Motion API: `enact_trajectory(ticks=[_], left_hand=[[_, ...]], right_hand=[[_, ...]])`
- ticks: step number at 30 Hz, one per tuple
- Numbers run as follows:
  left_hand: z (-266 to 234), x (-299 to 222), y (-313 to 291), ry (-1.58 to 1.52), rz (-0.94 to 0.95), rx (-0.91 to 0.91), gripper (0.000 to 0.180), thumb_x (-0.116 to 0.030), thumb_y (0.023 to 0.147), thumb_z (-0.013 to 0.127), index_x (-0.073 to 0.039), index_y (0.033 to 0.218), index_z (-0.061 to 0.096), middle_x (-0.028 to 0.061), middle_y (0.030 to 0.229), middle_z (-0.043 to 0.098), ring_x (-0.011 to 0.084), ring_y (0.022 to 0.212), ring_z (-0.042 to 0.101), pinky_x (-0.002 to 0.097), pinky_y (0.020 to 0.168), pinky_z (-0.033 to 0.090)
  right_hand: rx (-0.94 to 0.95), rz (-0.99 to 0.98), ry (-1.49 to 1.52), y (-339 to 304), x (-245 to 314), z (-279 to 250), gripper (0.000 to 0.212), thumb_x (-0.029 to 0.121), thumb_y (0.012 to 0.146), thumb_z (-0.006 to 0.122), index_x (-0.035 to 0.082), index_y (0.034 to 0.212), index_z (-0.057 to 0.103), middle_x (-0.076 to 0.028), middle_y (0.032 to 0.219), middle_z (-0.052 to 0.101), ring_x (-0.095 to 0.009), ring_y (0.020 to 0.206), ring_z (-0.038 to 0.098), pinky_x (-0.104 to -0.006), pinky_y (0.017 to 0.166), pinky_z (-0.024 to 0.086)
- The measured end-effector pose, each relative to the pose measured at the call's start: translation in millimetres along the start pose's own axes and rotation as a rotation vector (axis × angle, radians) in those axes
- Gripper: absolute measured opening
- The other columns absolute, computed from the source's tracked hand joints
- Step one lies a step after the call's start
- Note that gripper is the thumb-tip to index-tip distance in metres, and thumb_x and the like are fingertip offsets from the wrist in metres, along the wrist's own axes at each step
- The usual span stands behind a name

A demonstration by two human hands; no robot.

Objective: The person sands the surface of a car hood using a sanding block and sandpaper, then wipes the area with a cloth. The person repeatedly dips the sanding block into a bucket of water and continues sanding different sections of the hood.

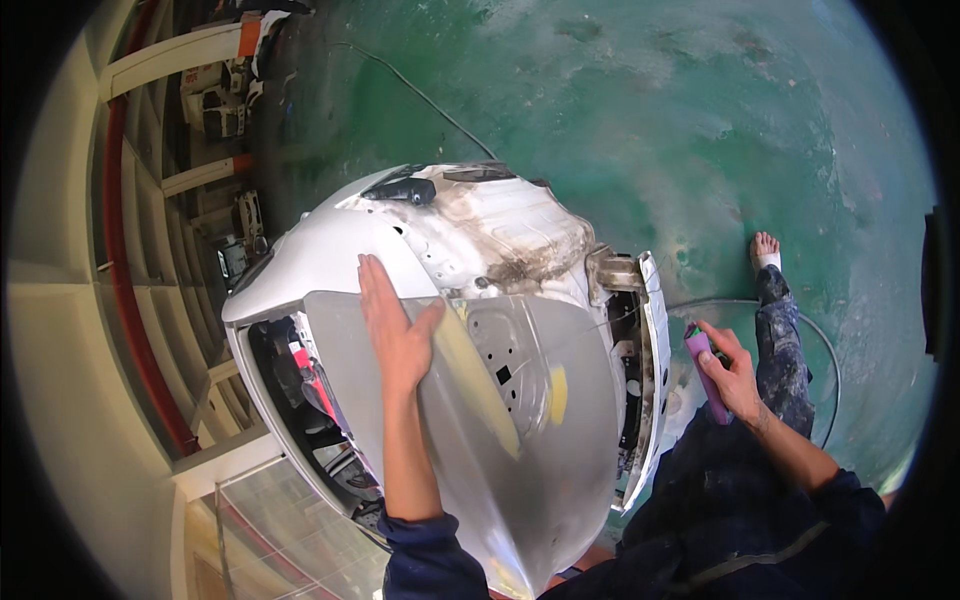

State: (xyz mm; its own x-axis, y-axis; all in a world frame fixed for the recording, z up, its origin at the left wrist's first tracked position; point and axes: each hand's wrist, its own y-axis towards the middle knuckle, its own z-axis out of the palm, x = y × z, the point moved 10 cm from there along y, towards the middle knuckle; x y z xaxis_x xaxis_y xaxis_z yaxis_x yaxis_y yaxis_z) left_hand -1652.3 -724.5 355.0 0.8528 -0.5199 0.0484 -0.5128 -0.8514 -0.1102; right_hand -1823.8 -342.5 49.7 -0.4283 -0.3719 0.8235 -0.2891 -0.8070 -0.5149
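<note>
My left hand [400, 335] lies flat, fingers stretched out, on a grey-primed car body panel [580, 350]. Next to its thumb runs a long yellow filler strip [485, 390]. A smaller yellow patch [557, 395] marks the panel further right. Beyond the right end of the car body, in the air, my right hand [738, 382] is closed around a long purple sanding block [708, 375]. That block is apart from the panel.
White bodywork [345, 245] with a brown-stained area [545, 245] adjoins the grey panel. A bare metal edge [650, 380] stands at its right. Hoses [430, 105] cross the green floor [620, 120]. Shelving and a red pipe [115, 220] line the left.
</note>
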Motion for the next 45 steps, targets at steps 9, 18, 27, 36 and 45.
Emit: enact_trajectory(ticks=[9,18,27,36,45], left_hand=[[-12,75,87,-0.239,-0.277,-0.26,0.075,-0.04,0.111,0.055,0.001,0.168,0.028,0.0213,0.178,0.021,0.0349,0.166,0.015,0.0466,0.134,0.009],[-117,200,-216,0.042,-0.749,-0.598,0.075,-0.063,0.109,0.042,-0.019,0.169,0.032,0.0103,0.179,0.022,0.0355,0.165,0.017,0.0596,0.128,0.012],[4,302,-645,-0.45,-1.678,-0.099,0.09,-0.077,0.102,0.046,-0.025,0.172,0.027,0.0096,0.179,0.024,0.0389,0.163,0.02,0.0676,0.127,0.018],[-16,399,-790,0.167,-1.834,-0.253,0.089,-0.081,0.097,0.048,-0.029,0.168,0.036,0.0096,0.177,0.028,0.0404,0.16,0.028,0.0638,0.127,0.024],[16,435,-933,0.199,-2.014,-0.211,0.106,-0.09,0.089,0.049,-0.033,0.174,0.019,0.0132,0.182,0.003,0.0547,0.162,0.011,0.0763,0.124,0.008]], right_hand=[[0.039,0.126,-0.085,56,25,-58,0.053,0.02,0.105,0.062,0.004,0.156,0.056,-0.007,0.118,0.057,-0.016,0.107,0.056,-0.0304,0.096,0.047],[0.014,0.076,-0.121,63,35,-83,0.051,0.024,0.107,0.063,0.002,0.153,0.058,-0.003,0.109,0.057,-0.014,0.1,0.055,-0.0284,0.092,0.046],[0.088,-0.034,-0.141,60,88,-18,0.053,0.029,0.108,0.063,0.003,0.154,0.057,-0.006,0.115,0.059,-0.015,0.107,0.057,-0.0309,0.096,0.049],[0.227,-0.243,-0.192,20,134,98,0.054,0.026,0.107,0.061,0.005,0.156,0.056,-0.006,0.13,0.06,-0.016,0.116,0.055,-0.0288,0.104,0.043],[0.004,-0.067,-0.306,3,35,-35,0.059,0.039,0.11,0.059,0.002,0.156,0.055,0.002,0.098,0.062,-0.006,0.076,0.05,-0.0245,0.063,0.04]])
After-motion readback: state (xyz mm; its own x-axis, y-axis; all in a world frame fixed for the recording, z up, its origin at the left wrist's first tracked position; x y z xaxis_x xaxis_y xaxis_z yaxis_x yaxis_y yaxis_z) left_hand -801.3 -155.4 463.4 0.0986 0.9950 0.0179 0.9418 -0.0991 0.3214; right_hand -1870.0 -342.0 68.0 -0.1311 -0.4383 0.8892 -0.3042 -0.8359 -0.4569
